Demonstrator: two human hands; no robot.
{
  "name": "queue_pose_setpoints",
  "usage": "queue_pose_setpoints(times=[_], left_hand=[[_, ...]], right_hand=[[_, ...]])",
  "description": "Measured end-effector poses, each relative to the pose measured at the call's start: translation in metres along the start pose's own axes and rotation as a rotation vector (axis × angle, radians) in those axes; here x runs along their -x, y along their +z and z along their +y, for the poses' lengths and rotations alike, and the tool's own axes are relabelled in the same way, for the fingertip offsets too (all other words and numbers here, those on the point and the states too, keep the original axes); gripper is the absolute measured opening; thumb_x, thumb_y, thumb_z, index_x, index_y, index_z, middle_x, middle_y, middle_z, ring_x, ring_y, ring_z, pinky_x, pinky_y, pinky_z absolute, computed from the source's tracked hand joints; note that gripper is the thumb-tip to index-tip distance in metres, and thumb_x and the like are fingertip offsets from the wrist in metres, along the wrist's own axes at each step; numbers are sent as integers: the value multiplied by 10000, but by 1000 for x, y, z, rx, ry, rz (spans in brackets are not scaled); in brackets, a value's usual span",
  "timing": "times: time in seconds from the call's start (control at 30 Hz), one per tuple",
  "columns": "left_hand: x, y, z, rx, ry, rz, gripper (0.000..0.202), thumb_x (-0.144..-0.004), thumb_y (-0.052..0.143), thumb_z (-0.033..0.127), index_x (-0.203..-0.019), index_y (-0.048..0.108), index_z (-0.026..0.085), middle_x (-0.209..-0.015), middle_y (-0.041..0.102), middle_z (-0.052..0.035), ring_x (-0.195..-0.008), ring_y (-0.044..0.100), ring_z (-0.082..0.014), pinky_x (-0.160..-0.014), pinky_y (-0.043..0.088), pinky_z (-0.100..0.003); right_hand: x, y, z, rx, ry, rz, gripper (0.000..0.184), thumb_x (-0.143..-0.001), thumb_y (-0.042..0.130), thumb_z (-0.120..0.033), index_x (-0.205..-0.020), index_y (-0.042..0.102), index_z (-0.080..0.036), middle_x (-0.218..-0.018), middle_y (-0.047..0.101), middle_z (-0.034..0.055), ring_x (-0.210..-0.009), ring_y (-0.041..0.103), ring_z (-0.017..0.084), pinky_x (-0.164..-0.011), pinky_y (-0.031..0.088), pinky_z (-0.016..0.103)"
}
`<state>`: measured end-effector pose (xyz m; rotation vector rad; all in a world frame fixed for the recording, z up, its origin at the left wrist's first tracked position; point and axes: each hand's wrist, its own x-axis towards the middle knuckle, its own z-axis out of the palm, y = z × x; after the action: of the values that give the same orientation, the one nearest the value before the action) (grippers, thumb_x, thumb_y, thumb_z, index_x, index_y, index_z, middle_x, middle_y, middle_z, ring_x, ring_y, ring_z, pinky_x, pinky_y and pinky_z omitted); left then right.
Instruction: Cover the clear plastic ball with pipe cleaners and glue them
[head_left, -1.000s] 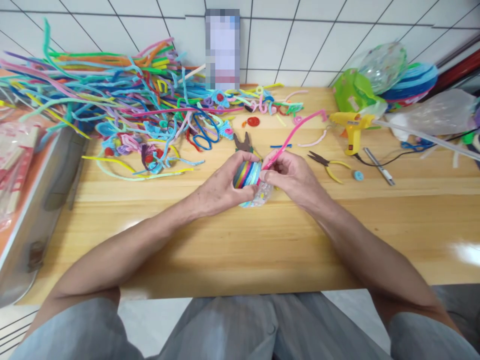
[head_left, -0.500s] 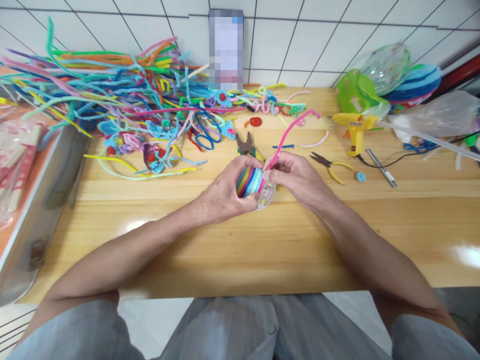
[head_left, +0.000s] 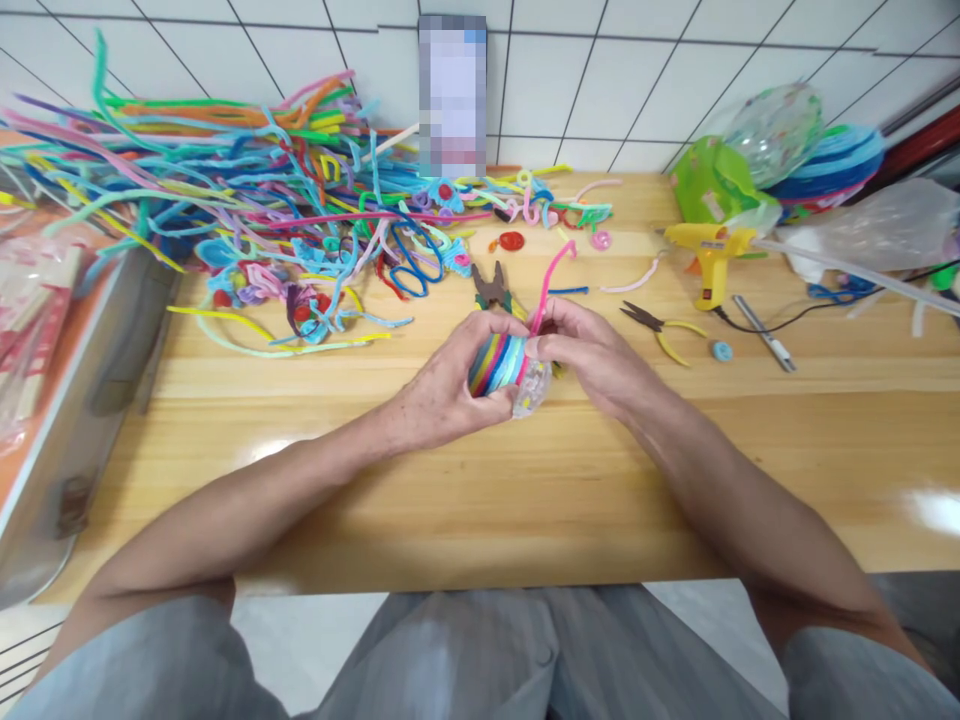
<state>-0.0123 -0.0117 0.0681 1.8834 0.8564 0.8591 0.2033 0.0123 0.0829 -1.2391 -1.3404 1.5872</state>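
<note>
My left hand (head_left: 442, 385) is wrapped round a small ball (head_left: 499, 362) wound with striped pipe cleaners in blue, yellow, pink and green; a clear patterned part of it shows at the lower right. My right hand (head_left: 592, 350) pinches a pink pipe cleaner (head_left: 551, 275) right against the ball's top. The free end of that pipe cleaner rises up and away over the wooden table (head_left: 525, 480) and ends in a small hook. Both hands meet above the middle of the table.
A big heap of coloured pipe cleaners (head_left: 225, 200) covers the back left. Brown pliers (head_left: 491, 287) lie just behind the hands, yellow-handled pliers (head_left: 660, 330) and a yellow glue gun (head_left: 709, 255) to the right. Plastic bags and a clear balloon (head_left: 772, 130) sit at the back right.
The free length of the pink pipe cleaner has grown shorter and stands steeper as it is wound onto the ball. Both hands have stayed in about the same place.
</note>
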Motion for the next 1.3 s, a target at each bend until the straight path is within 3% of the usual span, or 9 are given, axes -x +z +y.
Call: queue_pose_setpoints(times=[0.17,0.33,0.43,0.53,0.77,0.87,1.03,1.13,1.3], left_hand=[[1,3,-5,26,-23,34,529,-840,725,214,-1340,555,256,-1390,656,-99,-1337,640,-270,-1203,490,-422],[-2,-5,-3,67,-26,-41,441,-929,702,338,-1345,572,266,-1403,650,-102,-1371,607,-285,-1225,466,-447],[-4,-9,-1,87,-86,-72,409,-972,657,406,-1346,577,262,-1393,641,-95,-1326,614,-275,-1175,490,-426],[-6,-8,0,44,-110,-44,420,-947,678,367,-1340,572,265,-1361,649,-80,-1267,626,-258,-1128,507,-401],[-4,0,-3,8,-68,41,434,-873,725,300,-1281,591,238,-1301,690,-84,-1284,667,-267,-1159,520,-414],[-2,4,-7,-17,55,90,479,-866,747,268,-1313,576,242,-1375,666,-115,-1358,646,-286,-1231,487,-457],[-3,11,-27,-124,274,157,723,-849,807,280,-1487,467,263,-1542,542,-168,-1517,523,-329,-1299,444,-540],[-2,13,-34,-163,278,139,720,-895,798,344,-1515,442,254,-1576,507,-188,-1548,493,-349,-1301,445,-567],[0,13,-28,-174,170,127,612,-979,745,467,-1475,472,233,-1448,608,-171,-1381,621,-335,-1191,535,-529]], right_hand=[[1,-3,1,42,-10,-14,301,-683,769,-327,-948,642,-261,-918,685,-22,-918,633,214,-812,480,358],[1,-4,0,50,-17,-39,328,-706,766,-353,-992,640,-253,-936,682,-19,-926,636,213,-828,485,361],[-1,-2,2,38,-19,-32,313,-711,765,-350,-977,635,-248,-929,671,-20,-907,625,203,-824,477,356],[-2,-2,5,28,-28,-15,308,-712,757,-345,-977,636,-246,-933,674,-22,-918,629,202,-843,477,357],[0,-2,5,46,-45,-40,340,-721,759,-339,-1034,663,-249,-1074,746,10,-1097,687,246,-974,520,399],[4,-4,-1,22,-70,-85,396,-720,799,-320,-1082,653,-252,-1124,751,26,-1137,702,251,-998,544,412],[2,-10,-3,38,-181,-138,517,-713,866,-300,-1174,634,-273,-1226,747,35,-1233,700,265,-1067,542,427],[-1,-12,1,47,-216,-158,510,-709,887,-311,-1155,642,-274,-1236,746,40,-1235,697,271,-1077,531,424],[0,-9,1,39,-177,-129,432,-703,897,-277,-1074,676,-274,-1116,745,9,-1036,687,222,-943,542,373]])
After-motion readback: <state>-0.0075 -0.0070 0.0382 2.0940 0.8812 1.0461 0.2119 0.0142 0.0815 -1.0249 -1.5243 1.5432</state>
